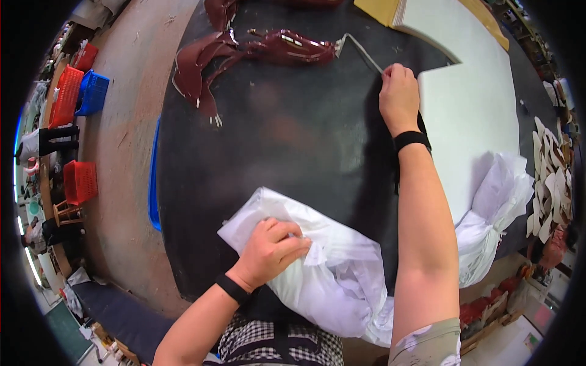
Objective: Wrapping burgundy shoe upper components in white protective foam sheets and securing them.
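My left hand [273,249] is closed on a fold of a white plastic bag [351,259] lying along the near edge of the black table [287,137]. Its fingers pinch the plastic near the bag's left end. What the bag holds cannot be made out. My right hand [400,91] reaches far across the table, its fingers pinched on the end of a thin pale cord [361,52]. The cord bends back to the right end of a bundle of glossy dark red pieces [290,47]. More dark red pieces [198,67] lie loosely to its left.
White sheets [467,116] lie at the right, with yellow-brown material [378,9] behind them. Another white bag [488,226] is beside my right forearm. A blue container [155,183] stands at the table's left edge; red baskets [79,182] and people are farther left.
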`<state>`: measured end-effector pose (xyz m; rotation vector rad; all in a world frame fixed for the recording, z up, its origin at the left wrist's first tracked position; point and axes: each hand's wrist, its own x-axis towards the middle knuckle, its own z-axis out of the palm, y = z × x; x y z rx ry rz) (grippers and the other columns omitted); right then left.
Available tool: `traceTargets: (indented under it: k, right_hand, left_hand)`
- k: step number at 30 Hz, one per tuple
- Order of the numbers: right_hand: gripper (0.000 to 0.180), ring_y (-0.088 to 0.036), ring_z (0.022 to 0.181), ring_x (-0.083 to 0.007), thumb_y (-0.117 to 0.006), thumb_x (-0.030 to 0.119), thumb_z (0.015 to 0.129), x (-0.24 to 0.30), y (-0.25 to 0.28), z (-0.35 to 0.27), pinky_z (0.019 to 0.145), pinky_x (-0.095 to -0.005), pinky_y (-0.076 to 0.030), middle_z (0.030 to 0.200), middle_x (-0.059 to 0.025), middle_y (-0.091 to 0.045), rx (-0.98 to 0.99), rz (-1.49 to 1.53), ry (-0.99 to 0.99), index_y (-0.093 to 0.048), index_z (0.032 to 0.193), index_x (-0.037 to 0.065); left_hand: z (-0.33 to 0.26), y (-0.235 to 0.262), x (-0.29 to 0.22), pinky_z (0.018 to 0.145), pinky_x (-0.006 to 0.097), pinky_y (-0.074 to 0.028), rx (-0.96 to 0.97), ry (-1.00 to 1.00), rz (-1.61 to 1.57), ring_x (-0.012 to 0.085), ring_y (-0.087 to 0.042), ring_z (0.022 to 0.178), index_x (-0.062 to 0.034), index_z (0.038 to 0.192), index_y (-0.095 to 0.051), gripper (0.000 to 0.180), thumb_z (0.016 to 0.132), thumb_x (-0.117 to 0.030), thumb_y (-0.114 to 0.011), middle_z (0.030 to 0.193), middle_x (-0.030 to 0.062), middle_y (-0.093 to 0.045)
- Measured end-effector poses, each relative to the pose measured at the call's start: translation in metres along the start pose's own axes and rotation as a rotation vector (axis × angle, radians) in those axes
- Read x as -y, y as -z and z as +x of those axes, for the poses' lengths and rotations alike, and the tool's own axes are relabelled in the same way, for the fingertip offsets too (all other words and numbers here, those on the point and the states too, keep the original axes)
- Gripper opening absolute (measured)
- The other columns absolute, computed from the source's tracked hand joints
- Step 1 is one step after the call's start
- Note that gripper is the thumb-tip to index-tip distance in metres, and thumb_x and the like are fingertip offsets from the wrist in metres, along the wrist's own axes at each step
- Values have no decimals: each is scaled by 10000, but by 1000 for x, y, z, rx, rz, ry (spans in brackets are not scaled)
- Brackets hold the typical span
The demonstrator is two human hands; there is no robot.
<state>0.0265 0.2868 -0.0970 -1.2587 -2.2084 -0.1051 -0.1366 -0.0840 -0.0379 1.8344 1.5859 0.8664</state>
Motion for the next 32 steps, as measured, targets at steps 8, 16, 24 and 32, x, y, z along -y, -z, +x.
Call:
traceTargets:
  k: [8, 16, 24, 32]
  right_hand:
    - [137, -384, 592, -10, -605, 220, 1098, 85, 199, -100, 522, -213, -292, 738, 69, -511, 419, 1376, -1186, -629, 1071, 87]
    - [210, -715, 680, -223, -733, 200, 1007, 170, 292, -207, 636, -367, -551, 851, -123, -748, 817, 683, -818, -722, 1170, 69]
    - [126, -713, 763, -393, -629, 178, 1071, 270, 295, -269, 661, -465, -535, 844, -177, -721, 781, 781, -772, -678, 1091, 64]
    - [150, -761, 843, -318, -606, 158, 1072, 241, 369, -289, 715, -474, -570, 906, -164, -743, 778, 812, -946, -690, 1174, 87]
  left_hand:
    - [-6, 13, 6, 1197, 510, -349, 81, 19, 198, 337, -518, 1405, -156, 912, -767, 139, 816, -199, -858, 1409, 73, -637]
    - [29, 26, 9, 1235, 549, -351, 406, -104, 196, 350, -565, 1369, -113, 1070, -669, 304, 839, -203, -844, 1381, 123, -644]
    - [47, 32, 1, 992, 459, -470, 532, -106, 244, 327, -616, 1080, -48, 1316, -634, 600, 798, -247, -863, 1098, 124, -640]
    - [45, 36, 10, 1024, 442, -464, 645, -171, 299, 321, -605, 1139, -56, 1325, -634, 623, 788, -277, -858, 1150, 142, -639]
